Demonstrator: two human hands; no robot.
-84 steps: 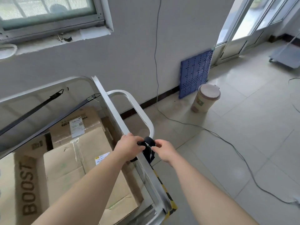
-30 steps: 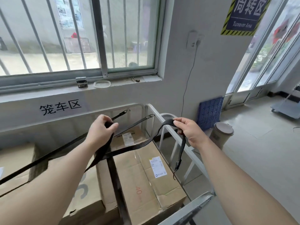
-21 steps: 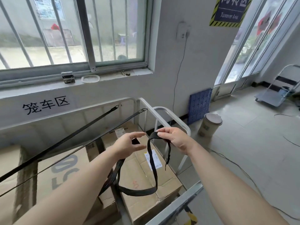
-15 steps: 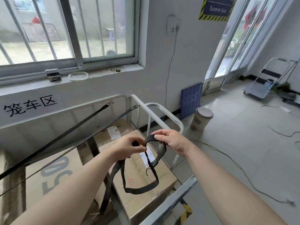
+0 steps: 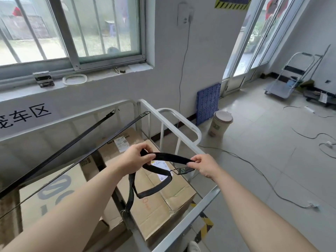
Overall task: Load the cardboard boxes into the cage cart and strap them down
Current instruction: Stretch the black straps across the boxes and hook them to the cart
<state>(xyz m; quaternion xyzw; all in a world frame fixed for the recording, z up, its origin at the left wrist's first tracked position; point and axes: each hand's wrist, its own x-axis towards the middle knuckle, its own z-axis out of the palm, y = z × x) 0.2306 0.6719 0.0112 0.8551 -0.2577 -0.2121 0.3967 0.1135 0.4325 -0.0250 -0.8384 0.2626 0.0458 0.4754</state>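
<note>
A grey metal cage cart (image 5: 181,131) stands below me with several cardboard boxes (image 5: 156,197) packed inside. Two black straps (image 5: 76,153) stretch taut from the cart's far rail toward the lower left. I hold a third black elastic strap (image 5: 171,158) above the boxes. My left hand (image 5: 136,158) grips its bunched part, and a loop hangs down from there over the right box. My right hand (image 5: 204,165) pinches the strap's end near its metal hook (image 5: 181,170), just above the cart's right rail.
A wall with a barred window is behind the cart. On the floor to the right stand a lidded bucket (image 5: 220,123) and a blue perforated panel (image 5: 208,102), with cables (image 5: 254,171) trailing across the tiles. A folding hand truck (image 5: 289,77) is at the far right.
My hands have moved apart, drawing a length of the strap straight between them. The hook end is now in my right hand and the hanging loop is smaller.
</note>
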